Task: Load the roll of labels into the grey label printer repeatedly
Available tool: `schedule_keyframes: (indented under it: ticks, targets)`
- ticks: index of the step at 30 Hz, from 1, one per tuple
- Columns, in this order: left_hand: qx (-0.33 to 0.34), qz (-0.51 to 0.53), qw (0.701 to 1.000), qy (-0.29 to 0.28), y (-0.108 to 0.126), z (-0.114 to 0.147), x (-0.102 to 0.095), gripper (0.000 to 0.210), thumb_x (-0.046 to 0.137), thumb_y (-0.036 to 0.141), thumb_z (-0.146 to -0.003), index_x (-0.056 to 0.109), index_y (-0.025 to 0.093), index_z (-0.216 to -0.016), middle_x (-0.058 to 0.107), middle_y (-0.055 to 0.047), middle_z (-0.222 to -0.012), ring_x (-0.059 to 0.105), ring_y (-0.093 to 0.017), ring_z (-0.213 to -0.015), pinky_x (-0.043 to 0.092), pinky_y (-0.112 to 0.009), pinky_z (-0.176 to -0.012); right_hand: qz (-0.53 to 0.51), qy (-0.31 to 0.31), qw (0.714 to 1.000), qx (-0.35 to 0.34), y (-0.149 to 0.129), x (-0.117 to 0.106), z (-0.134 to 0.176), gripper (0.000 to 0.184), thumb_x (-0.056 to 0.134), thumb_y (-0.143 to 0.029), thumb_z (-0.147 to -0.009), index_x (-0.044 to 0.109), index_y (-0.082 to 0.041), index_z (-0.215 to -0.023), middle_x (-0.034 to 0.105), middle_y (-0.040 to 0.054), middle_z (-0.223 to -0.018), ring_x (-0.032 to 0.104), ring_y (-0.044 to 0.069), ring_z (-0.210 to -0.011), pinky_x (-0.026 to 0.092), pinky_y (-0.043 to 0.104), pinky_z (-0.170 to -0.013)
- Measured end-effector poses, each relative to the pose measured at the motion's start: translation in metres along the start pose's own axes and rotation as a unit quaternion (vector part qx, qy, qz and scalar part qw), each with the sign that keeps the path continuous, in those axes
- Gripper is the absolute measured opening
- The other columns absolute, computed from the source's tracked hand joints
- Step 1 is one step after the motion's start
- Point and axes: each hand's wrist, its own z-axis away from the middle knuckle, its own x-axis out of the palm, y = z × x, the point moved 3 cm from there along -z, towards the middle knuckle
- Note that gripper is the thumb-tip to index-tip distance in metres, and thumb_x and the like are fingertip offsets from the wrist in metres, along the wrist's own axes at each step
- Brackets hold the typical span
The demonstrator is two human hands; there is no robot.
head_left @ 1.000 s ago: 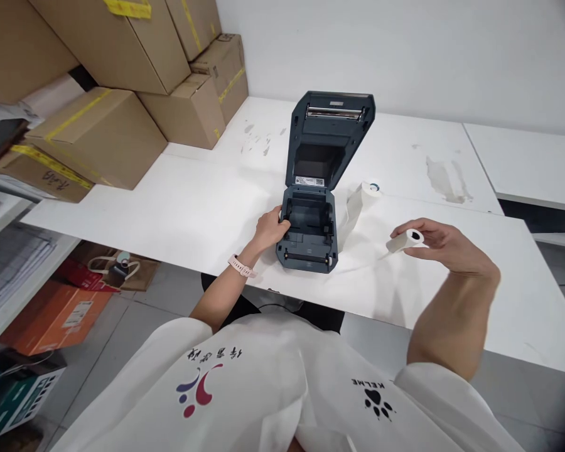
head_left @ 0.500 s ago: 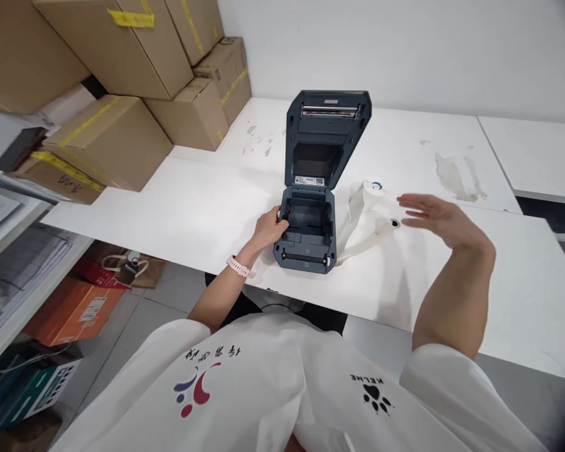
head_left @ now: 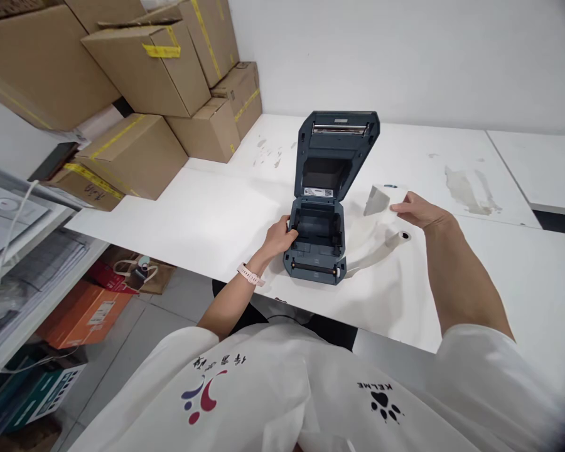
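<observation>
A dark grey label printer (head_left: 316,229) stands on the white table, its lid (head_left: 334,147) tipped back and its inner bay bare. My left hand (head_left: 279,237) grips the printer's left side, thumb over the rim. To the right of the printer, my right hand (head_left: 420,210) pinches a white label roll (head_left: 381,199) between thumb and fingers. Part of that roll is behind the fingers. Just below it lies a narrower white roll (head_left: 399,241) with a dark core hole, and a pale strip runs from it toward the printer's front right corner.
Cardboard boxes with yellow tape (head_left: 136,154) are stacked at the table's back left. A white wall (head_left: 405,56) rises behind the white table (head_left: 226,213). A shelf with papers (head_left: 37,263) stands at the left, and an orange box (head_left: 87,314) sits on the floor.
My right hand has come down from open above the rolls and taken hold of the upper label roll, which is now tilted. The view has shifted slightly; my left hand stays on the printer.
</observation>
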Motion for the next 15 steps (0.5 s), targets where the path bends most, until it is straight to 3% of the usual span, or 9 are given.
schedule_keyframes:
  ticks: [4, 6, 9, 12, 15]
  targets:
    - [-0.003, 0.012, 1.000, -0.004, 0.000, 0.000, 0.000, 0.061, 0.050, 0.026, -0.086, 0.053, 0.015, -0.145, 0.074, -0.012, -0.112, 0.069, -0.029, -0.097, 0.050, -0.037, -0.079, 0.008, -0.137, 0.989, -0.059, -0.068, 0.030, 0.006, 0.074, 0.082, -0.068, -0.063, 0.069, -0.015, -0.114, 0.076, 0.0166, -0.117, 0.071, 0.031, -0.108, 0.053, 0.042, -0.088]
    - [-0.008, 0.015, 1.000, -0.008, 0.000, 0.000, -0.001, 0.061, 0.050, 0.026, -0.085, 0.052, 0.015, -0.145, 0.074, -0.012, -0.114, 0.069, -0.029, -0.099, 0.050, -0.037, -0.081, 0.106, -0.208, 0.968, -0.088, -0.109, 0.059, 0.006, 0.076, 0.086, -0.060, -0.059, 0.065, -0.021, -0.121, 0.075, 0.0108, -0.123, 0.070, 0.031, -0.109, 0.055, 0.039, -0.086]
    - [0.002, 0.028, 0.999, -0.016, 0.002, 0.002, -0.002, 0.061, 0.051, 0.025, -0.085, 0.051, 0.014, -0.145, 0.074, -0.014, -0.120, 0.069, -0.030, -0.104, 0.051, -0.037, -0.082, 0.329, -0.241, 0.911, -0.068, -0.152, 0.104, 0.003, 0.063, 0.085, -0.050, -0.064, 0.063, -0.025, -0.117, 0.074, 0.0072, -0.114, 0.070, 0.031, -0.099, 0.054, 0.037, -0.078]
    - [0.016, 0.043, 0.999, -0.023, 0.002, 0.002, -0.002, 0.062, 0.051, 0.025, -0.085, 0.050, 0.013, -0.146, 0.072, -0.016, -0.127, 0.068, -0.030, -0.106, 0.051, -0.037, -0.082, 0.479, -0.248, 0.841, -0.048, -0.168, 0.138, 0.001, 0.058, 0.083, -0.047, -0.066, 0.061, -0.023, -0.115, 0.073, 0.0088, -0.109, 0.069, 0.032, -0.095, 0.050, 0.037, -0.072]
    - [0.007, 0.045, 0.999, -0.021, -0.001, -0.001, 0.000, 0.062, 0.051, 0.025, -0.085, 0.050, 0.014, -0.146, 0.073, -0.015, -0.124, 0.069, -0.030, -0.103, 0.051, -0.037, -0.081, 0.538, -0.247, 0.805, -0.038, -0.164, 0.157, -0.005, 0.059, 0.080, -0.047, -0.071, 0.060, -0.020, -0.119, 0.072, 0.0122, -0.112, 0.069, 0.034, -0.099, 0.049, 0.038, -0.074]
